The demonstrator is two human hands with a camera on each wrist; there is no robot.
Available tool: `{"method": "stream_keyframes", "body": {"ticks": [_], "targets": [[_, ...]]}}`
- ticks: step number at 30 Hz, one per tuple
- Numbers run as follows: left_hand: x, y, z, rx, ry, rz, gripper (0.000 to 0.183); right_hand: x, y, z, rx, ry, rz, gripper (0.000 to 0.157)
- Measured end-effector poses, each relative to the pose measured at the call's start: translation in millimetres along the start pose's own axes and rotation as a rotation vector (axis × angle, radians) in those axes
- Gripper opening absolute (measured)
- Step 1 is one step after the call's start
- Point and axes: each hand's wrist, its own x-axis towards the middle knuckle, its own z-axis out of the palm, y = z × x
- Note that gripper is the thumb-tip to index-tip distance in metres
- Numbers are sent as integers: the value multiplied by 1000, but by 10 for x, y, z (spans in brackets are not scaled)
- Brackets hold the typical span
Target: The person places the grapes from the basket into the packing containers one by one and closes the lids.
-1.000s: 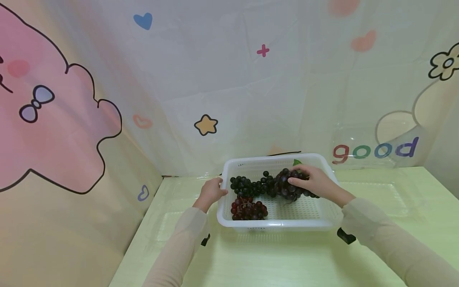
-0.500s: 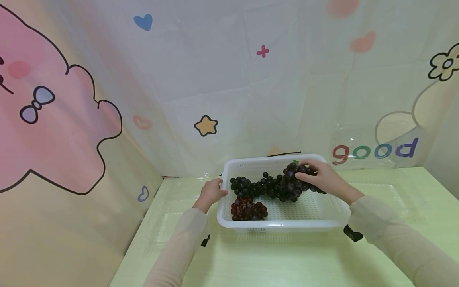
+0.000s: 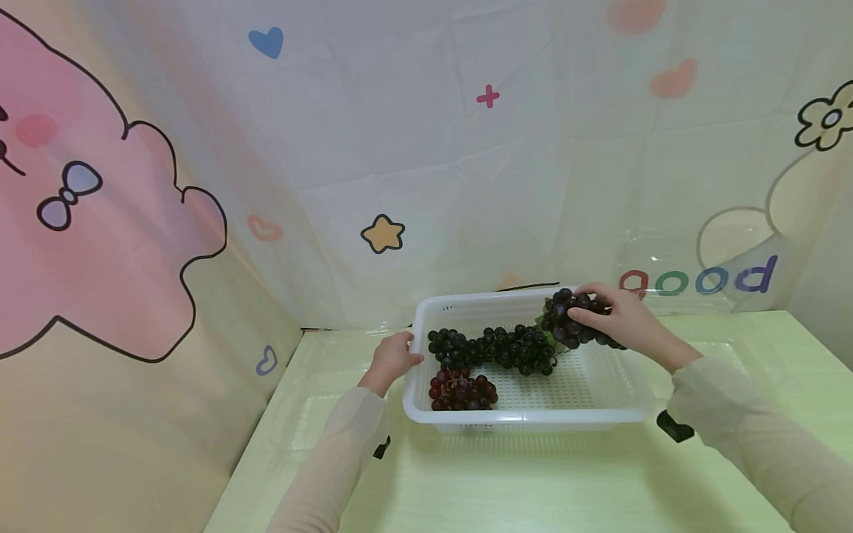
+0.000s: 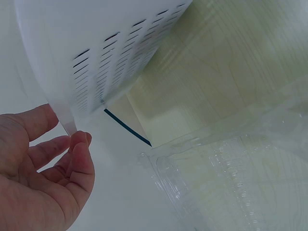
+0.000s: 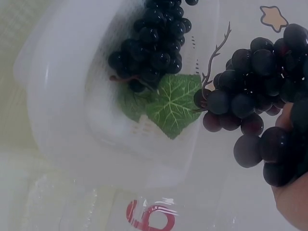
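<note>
My left hand [image 3: 393,359] pinches the left rim of a white slotted plastic basket [image 3: 520,416]; in the left wrist view its thumb and fingers [image 4: 83,161] close on the thin edge. My right hand [image 3: 626,320] grips a bunch of dark purple grapes [image 3: 566,318] over the basket's back right corner. In the right wrist view this bunch [image 5: 240,91] shows a thin brown tendril and overlaps a green leaf [image 5: 174,103]. Another bunch of blackish grapes [image 3: 516,348] lies along the back of the basket. Red grapes [image 3: 463,390] sit at its front left.
The basket stands on a pale wood-grain table [image 3: 480,481] under clear plastic film [image 4: 183,168]. A printed backdrop [image 3: 433,163] rises right behind the basket. Each wrist carries a small black device, the right one [image 3: 675,427] near the basket's front right.
My right hand has moved up and to the right with the purple grapes, away from the blackish bunch, which now shows more fully. My left hand has stayed on the rim.
</note>
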Motion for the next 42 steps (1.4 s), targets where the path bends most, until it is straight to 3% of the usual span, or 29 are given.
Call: {"method": "stream_keyframes", "body": {"ticks": [8,20,26,42], "targets": [[-7,13,0,-17,-5,-6,46,-37,91,-141,-50,50,0,45],[-16,8,1,-23,-2,-4,46,-120,240,-264,-41,51,47,48],[-16,16,-3,-30,-3,-11,46,-159,360,-317,-40,105,49,43],[-17,26,2,-45,-3,-27,46,-280,667,-385,-66,172,147,51]]}}
